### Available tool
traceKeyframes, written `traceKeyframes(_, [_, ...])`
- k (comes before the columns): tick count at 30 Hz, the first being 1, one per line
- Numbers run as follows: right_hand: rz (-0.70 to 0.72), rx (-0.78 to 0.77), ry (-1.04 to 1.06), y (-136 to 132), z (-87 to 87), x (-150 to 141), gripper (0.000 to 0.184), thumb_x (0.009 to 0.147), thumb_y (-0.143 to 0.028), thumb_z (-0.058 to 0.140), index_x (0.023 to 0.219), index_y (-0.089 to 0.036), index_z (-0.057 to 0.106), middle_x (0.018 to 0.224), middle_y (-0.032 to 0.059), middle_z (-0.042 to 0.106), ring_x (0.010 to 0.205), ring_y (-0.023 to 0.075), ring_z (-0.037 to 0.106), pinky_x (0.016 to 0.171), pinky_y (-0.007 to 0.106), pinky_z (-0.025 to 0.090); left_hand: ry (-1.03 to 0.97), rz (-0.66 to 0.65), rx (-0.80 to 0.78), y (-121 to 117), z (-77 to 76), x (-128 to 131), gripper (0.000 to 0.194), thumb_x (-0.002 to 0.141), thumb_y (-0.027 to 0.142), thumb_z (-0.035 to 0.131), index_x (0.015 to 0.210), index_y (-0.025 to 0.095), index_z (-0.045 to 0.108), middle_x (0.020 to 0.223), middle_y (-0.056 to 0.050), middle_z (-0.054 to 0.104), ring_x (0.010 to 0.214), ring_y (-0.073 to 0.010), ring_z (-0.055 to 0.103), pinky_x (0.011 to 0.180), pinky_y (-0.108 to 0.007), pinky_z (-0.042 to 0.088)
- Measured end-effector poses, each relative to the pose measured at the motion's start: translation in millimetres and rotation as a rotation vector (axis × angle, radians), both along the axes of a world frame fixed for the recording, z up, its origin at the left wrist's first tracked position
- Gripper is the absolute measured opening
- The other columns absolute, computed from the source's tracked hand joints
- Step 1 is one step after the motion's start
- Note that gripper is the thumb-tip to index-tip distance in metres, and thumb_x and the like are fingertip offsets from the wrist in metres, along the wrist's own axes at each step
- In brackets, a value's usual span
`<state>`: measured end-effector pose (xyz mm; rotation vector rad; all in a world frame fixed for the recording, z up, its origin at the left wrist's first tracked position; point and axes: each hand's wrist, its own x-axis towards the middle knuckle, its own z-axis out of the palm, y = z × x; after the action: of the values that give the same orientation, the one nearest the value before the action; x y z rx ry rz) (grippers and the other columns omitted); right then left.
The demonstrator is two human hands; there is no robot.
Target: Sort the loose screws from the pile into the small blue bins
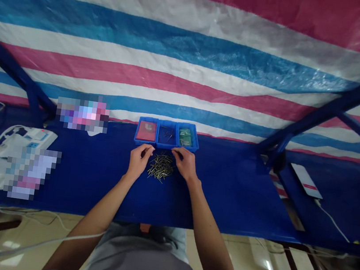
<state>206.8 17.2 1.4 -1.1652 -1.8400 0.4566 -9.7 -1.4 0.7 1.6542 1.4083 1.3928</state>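
A loose pile of thin, brass-coloured metal pins or screws (161,167) lies on the blue tabletop between my hands. At the pile's upper left is my left hand (139,160), its thumb and fingertips pinched together. My right hand (185,162) makes a similar pinch at the upper right. Anything held in either pinch is too small to make out. Just beyond the hands stand three joined blue bins: the left bin (138,130) holds something red and flat, the middle bin (166,144) a few of the thin metal pieces, and the right bin (195,144) green items.
Power strips with tangled white cables (0,150) lie at the left, beside blurred-out items. A white phone-like device (306,180) on a cable rests at the far right. Blue frame bars (332,102) slant up on both sides, before a striped sheet (191,56).
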Motion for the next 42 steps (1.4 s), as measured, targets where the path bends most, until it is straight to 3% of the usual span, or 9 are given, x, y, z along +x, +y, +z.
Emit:
traceKeyframes(5, [-0.05, -0.079, -0.084, -4.2, -12.2, 9.0, 0.015, 0.092, -0.026, 0.06, 0.091, -0.02, 0.073, 0.087, 0.0051, 0.069, 0.077, 0.0174, 0.064, 0.073, 0.028, 0.049, -0.03, 0.012, 0.009, 1.0, -0.3, 1.2, 0.025, 0.088, 0.041, 0.063, 0.087, 0.017, 0.07, 0.073, -0.001, 0.066, 0.068, -0.0139, 0.06, 0.067, -0.023, 0.045])
traceKeyframes(9, [-0.097, -0.123, -0.147, -1.0, -13.0, 2.6, 0.011, 0.089, -0.027, 0.066, 0.087, -0.02, 0.073, 0.084, 0.0038, 0.067, 0.073, 0.0157, 0.062, 0.069, 0.026, 0.046, -0.014, -0.046, -0.004, -0.7, 2.1, 4.6, 0.022, 0.085, 0.039, 0.068, 0.089, 0.017, 0.069, 0.068, 0.001, 0.061, 0.06, -0.0115, 0.053, 0.06, -0.022, 0.04])
traceKeyframes(17, [-0.144, -0.158, -0.232, -2.1, -13.7, -8.9, 0.008, 0.087, -0.028, 0.069, 0.087, -0.021, 0.073, 0.086, 0.0038, 0.067, 0.079, 0.0171, 0.063, 0.074, 0.027, 0.045, 0.004, -0.059, -0.006, -1.1, 2.5, 5.3, 0.021, 0.086, 0.038, 0.066, 0.089, 0.018, 0.07, 0.07, 0.0, 0.063, 0.061, -0.0117, 0.054, 0.058, -0.022, 0.039])
traceKeyframes(27, [-0.24, -0.287, -0.217, 1.0, -12.1, -14.8, 0.012, 0.085, -0.027, 0.066, 0.08, -0.021, 0.075, 0.082, 0.0034, 0.07, 0.072, 0.0157, 0.063, 0.072, 0.025, 0.044, 0.034, -0.07, -0.015, -0.4, 3.7, 5.0, 0.018, 0.087, 0.035, 0.066, 0.089, 0.018, 0.07, 0.071, 0.0, 0.064, 0.062, -0.0116, 0.055, 0.059, -0.022, 0.04])
traceKeyframes(42, [-0.278, -0.328, -0.134, 1.9, -9.5, -22.5, 0.01, 0.078, -0.021, 0.065, 0.078, -0.02, 0.075, 0.078, 0.0033, 0.072, 0.072, 0.0171, 0.065, 0.069, 0.026, 0.046, 0.06, -0.079, -0.012, -0.1, 3.2, 4.3, 0.021, 0.089, 0.038, 0.063, 0.09, 0.018, 0.07, 0.078, -0.002, 0.069, 0.068, -0.0136, 0.059, 0.062, -0.023, 0.042])
